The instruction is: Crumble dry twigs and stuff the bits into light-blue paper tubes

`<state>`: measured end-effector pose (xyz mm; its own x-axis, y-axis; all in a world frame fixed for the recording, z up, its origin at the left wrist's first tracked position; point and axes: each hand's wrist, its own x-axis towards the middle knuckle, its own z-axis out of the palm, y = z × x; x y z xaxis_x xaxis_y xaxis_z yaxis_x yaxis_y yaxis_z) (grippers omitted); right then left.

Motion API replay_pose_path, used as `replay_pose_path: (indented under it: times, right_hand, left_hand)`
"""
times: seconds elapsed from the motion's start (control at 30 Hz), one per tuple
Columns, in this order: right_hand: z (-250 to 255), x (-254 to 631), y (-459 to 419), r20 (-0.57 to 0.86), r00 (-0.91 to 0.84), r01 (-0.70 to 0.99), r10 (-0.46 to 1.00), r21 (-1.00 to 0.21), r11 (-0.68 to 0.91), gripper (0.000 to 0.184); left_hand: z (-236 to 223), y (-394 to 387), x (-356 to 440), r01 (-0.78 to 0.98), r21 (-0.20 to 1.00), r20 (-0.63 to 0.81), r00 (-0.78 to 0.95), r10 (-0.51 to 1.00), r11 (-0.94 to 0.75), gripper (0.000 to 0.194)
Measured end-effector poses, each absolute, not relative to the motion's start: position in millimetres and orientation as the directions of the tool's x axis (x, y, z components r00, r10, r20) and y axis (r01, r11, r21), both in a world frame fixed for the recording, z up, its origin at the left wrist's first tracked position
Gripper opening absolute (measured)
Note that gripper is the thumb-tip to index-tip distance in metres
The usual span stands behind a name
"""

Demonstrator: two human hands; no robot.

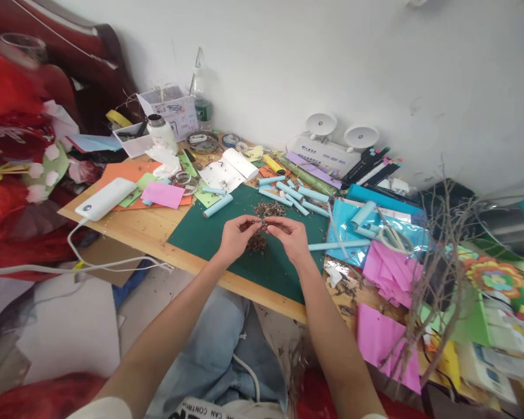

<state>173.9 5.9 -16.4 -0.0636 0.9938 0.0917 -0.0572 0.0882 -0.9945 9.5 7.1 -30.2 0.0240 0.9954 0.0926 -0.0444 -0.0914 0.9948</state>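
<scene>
Over a dark green cutting mat (201, 233), my left hand (238, 237) and my right hand (289, 235) meet fingertip to fingertip. Both are closed in a pinch on a small brown twig piece (263, 224), mostly covered by the fingers. A heap of broken brown twig bits (271, 208) lies just beyond my fingers, and a second small pile (257, 242) sits below them. Several light blue paper tubes (283, 189) are scattered behind the heap. One more blue tube (218, 206) rests on the mat to the left.
A white power bank (105, 199) with a cable lies at the table's left end. Behind are a white bottle (161, 134) and a plastic bottle (203, 107). To the right stand bare branches (441, 279) beside pink paper (388, 343) and a blue plastic packet (344, 221).
</scene>
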Motion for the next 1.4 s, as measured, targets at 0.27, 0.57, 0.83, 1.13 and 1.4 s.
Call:
replay_pose_path:
  times: [0.27, 0.57, 0.83, 1.13, 1.4]
  right_hand:
    - [-15.9, 169.0, 2.1, 0.22, -0.106, 0.109, 0.97, -0.967, 0.231, 0.019]
    - [-21.4, 167.6, 0.8, 0.302, -0.113, 0.24, 0.947, -0.916, 0.321, 0.017]
    - [-24.6, 167.4, 2.4, 0.286, -0.039, 0.269, 0.958, -0.92, 0.286, 0.018]
    - [-22.8, 165.9, 1.4, 0.192, 0.0, 0.195, 0.981, -0.963, 0.189, 0.015]
    - [-21.4, 166.5, 1.8, 0.373, -0.122, 0.396, 0.92, -0.831, 0.39, 0.018]
  left_hand:
    - [-32.5, -4.4, 9.6, -0.118, 0.991, 0.061, -0.033, 0.998, -0.065, 0.024]
    - [-35.7, -10.2, 17.2, -0.188, 0.981, 0.028, -0.096, 0.995, -0.045, 0.022]
    - [-30.3, -13.3, 24.5, -0.174, 0.984, 0.032, -0.093, 0.995, -0.048, 0.028]
    - [-27.7, -16.9, 31.9, -0.103, 0.994, 0.022, -0.229, 0.973, -0.047, 0.02]
    - [-23.8, -8.7, 12.1, -0.008, 0.998, 0.057, -0.076, 0.995, -0.058, 0.022]
